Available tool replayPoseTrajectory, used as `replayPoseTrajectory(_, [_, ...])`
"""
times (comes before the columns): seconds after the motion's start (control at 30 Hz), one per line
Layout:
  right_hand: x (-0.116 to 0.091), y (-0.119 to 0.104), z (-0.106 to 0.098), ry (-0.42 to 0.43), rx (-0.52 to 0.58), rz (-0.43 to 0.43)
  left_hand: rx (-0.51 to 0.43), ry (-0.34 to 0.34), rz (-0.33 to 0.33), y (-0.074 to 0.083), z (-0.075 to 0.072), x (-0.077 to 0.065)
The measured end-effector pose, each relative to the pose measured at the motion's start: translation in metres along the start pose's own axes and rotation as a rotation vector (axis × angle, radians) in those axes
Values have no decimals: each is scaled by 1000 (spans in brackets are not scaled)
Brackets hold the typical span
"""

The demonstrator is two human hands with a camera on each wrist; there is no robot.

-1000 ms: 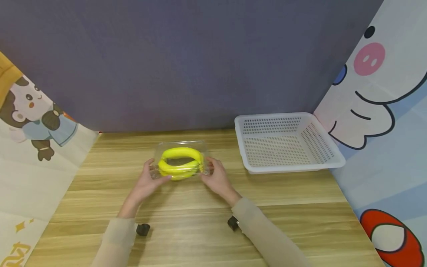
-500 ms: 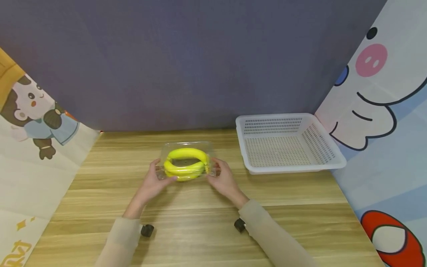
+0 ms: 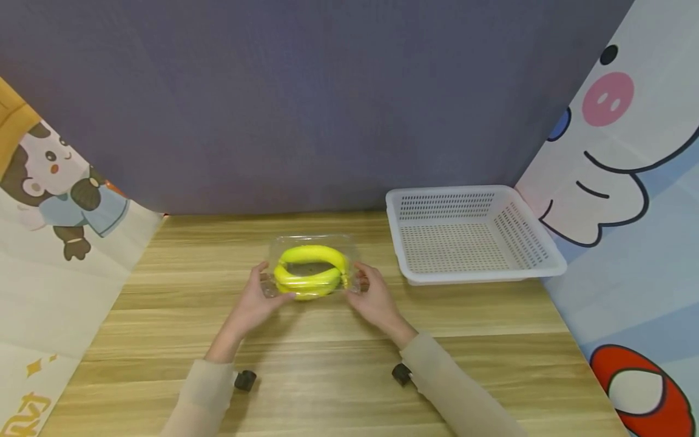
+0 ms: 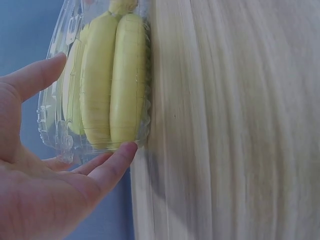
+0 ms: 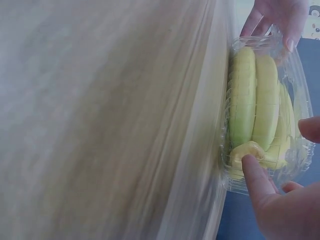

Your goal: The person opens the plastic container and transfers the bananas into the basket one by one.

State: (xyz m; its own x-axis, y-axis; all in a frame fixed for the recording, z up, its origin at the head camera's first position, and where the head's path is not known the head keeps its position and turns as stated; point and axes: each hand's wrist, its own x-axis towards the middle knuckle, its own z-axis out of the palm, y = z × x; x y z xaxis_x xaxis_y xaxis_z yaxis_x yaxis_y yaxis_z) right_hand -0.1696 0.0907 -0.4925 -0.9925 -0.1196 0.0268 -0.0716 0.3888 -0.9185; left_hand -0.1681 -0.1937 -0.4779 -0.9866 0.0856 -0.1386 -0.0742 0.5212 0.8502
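A clear plastic clamshell box (image 3: 314,240) with yellow bananas (image 3: 307,281) inside sits on the wood-grain table, left of centre in the head view. My left hand (image 3: 256,304) holds its left end, thumb along the front and fingers at the side. At the opposite end my right hand (image 3: 377,302) grips the box the same way. The left wrist view shows the banana bodies (image 4: 127,80) side by side through the plastic, a left fingertip at the lower corner. In the right wrist view, the right index finger (image 5: 256,177) presses near the banana stem (image 5: 246,150).
To the right of the box stands a white perforated plastic basket (image 3: 401,243) at the table's back right, with nothing in it. A dark grey panel (image 3: 327,109) rises behind the table (image 3: 327,376). Cartoon-printed walls (image 3: 611,182) flank both sides.
Both hands and the banana box have shifted a little to the right and slightly nearer. The grip on both ends looks the same. The basket has stayed in place.
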Motion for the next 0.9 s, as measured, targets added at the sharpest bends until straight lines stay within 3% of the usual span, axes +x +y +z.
replayPoseTrajectory(0.9, [-23, 3, -25, 16, 14, 3, 33, 16, 24, 11, 25, -16])
